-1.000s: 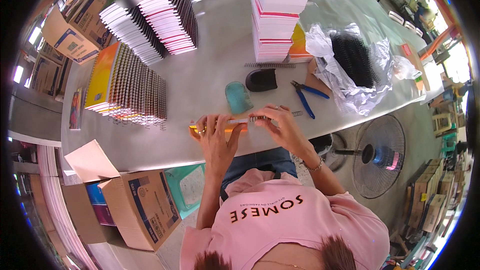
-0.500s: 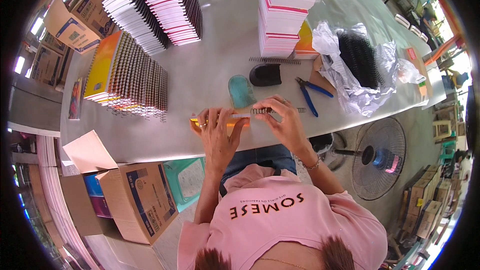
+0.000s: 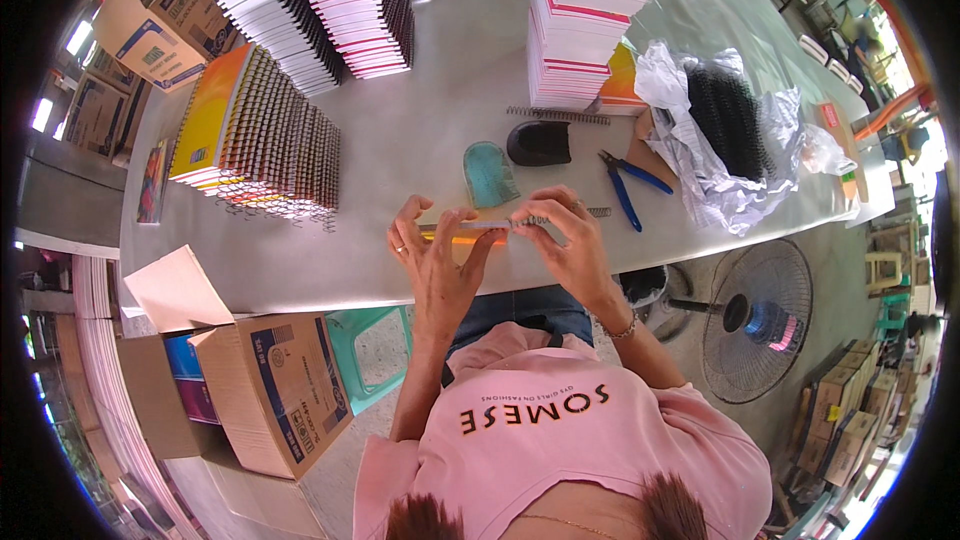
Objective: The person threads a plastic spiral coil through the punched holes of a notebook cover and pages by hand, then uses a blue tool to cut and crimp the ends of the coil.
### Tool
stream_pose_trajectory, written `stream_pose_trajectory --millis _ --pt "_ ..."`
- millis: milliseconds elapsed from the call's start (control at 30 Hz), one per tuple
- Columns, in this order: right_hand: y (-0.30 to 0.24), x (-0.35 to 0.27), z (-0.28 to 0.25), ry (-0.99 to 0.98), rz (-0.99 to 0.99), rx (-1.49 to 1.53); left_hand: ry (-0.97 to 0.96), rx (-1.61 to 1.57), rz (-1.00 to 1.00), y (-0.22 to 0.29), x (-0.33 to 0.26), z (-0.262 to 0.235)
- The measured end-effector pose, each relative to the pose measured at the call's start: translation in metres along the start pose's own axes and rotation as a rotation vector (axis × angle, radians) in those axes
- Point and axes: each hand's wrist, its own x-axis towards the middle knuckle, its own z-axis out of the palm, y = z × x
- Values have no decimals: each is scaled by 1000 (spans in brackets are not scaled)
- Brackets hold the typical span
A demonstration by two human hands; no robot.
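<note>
Orange and yellow covers show along a row of spiral-bound notebooks (image 3: 255, 135) standing well to the left of the hands, beyond them on the grey table (image 3: 420, 130). Below that, left of the person's knees, sits an open cardboard box (image 3: 270, 390).

The left hand (image 3: 435, 255) is raised at the table's near edge, fingers spread and curled, pinching the left part of a thin orange-edged notebook (image 3: 462, 230). The right hand (image 3: 565, 240) is closed on the same notebook's right part, fingertips pressing a metal spiral coil (image 3: 535, 221) along its top edge. Both hands are together on this one notebook, held just above the table edge.

Just beyond the hands lie a teal pad (image 3: 490, 173) and a black holder (image 3: 538, 143). To the right rest blue-handled pliers (image 3: 625, 185), then a plastic bag of black coils (image 3: 730, 120). A tall stack of notebooks (image 3: 590, 15) stands farther off.

A likely risk: the coil may skip a punched hole or spring out of the fingers if the left-hand pinch loosens, and its wire end could bend.

Compared with a second ago, the hands stay on the notebook at the same spot; the view has shifted slightly closer.
</note>
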Motion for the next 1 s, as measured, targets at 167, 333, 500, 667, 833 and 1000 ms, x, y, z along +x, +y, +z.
stream_pose_trajectory --millis 167,333,500,667,833,1000 --pt "5 -3 3 13 -39 23 -6 42 -62 2 -1 2" --pt "-4 2 -4 -89 -26 -61 22 71 -59 1 -2 5" --pt "-7 0 -1 -69 120 65 23 93 -52 0 -3 6" --pt "6 -3 -2 -123 -27 7 34 93 -43 -2 -4 7" --pt "0 2 1 -70 5 -43 32 93 -51 0 -3 6" --pt "12 2 3 -118 -61 -11 43 82 -67 3 -3 4"
